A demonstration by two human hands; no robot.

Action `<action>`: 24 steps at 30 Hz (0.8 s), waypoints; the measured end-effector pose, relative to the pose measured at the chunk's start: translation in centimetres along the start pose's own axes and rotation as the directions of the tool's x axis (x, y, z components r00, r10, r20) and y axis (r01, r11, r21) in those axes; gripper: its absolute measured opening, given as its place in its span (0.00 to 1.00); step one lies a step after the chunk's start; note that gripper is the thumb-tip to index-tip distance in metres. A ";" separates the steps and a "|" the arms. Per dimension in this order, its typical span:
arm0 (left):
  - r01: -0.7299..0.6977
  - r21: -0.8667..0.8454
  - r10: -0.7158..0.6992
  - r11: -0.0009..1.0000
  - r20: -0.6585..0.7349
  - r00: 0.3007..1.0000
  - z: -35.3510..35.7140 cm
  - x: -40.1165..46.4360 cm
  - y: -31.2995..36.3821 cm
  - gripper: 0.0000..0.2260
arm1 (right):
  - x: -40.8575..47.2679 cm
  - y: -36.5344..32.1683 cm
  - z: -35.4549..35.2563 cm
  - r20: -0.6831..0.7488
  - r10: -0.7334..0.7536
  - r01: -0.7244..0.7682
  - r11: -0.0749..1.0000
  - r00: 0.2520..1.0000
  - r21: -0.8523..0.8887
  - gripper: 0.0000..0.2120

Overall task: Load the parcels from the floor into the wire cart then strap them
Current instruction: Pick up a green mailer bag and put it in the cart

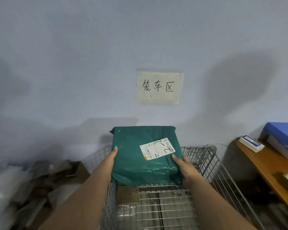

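Observation:
A green plastic-wrapped parcel (136, 156) with a white shipping label on top is held over the far end of the wire cart (204, 161). My left hand (111, 159) presses against its left side. My right hand (181, 166) grips its right side, thumb on top near the label. The parcel hides the cart's back wall. Through the cart's wire floor (165, 206) a brown cardboard piece (127, 194) shows below the parcel's near edge.
A pale wall with a handwritten paper sign (160, 87) stands right behind the cart. Flattened cardboard boxes (56, 176) lie in a heap on the left. At the right, a wooden table (264, 161) carries a blue box (284, 135) and a small white box (251, 143).

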State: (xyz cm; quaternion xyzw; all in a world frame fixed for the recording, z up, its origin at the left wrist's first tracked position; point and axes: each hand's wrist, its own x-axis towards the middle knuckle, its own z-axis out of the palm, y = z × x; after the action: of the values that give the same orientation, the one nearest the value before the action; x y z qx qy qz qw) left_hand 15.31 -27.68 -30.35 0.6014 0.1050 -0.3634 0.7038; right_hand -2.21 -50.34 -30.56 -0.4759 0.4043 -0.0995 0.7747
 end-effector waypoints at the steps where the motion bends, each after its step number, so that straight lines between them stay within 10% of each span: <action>1: 0.006 0.032 -0.006 0.999 -0.023 1.000 -0.1 1.2 -0.2 0.33 | 0.7 0.1 0.0 -0.009 0.002 -0.002 1.000 1.000 0.003 0.18; 24: 0.101 0.278 -0.065 0.955 -0.134 0.989 1.5 15.5 -5.1 0.30 | 14.0 4.5 -3.2 0.015 0.237 -0.238 0.970 0.971 0.051 0.17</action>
State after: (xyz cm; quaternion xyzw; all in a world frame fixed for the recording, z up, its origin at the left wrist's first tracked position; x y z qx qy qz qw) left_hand 22.71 -35.08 -42.92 0.7126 0.1203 -0.3660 0.5863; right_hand 3.59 -57.59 -42.34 -0.4041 0.4523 -0.0147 0.7949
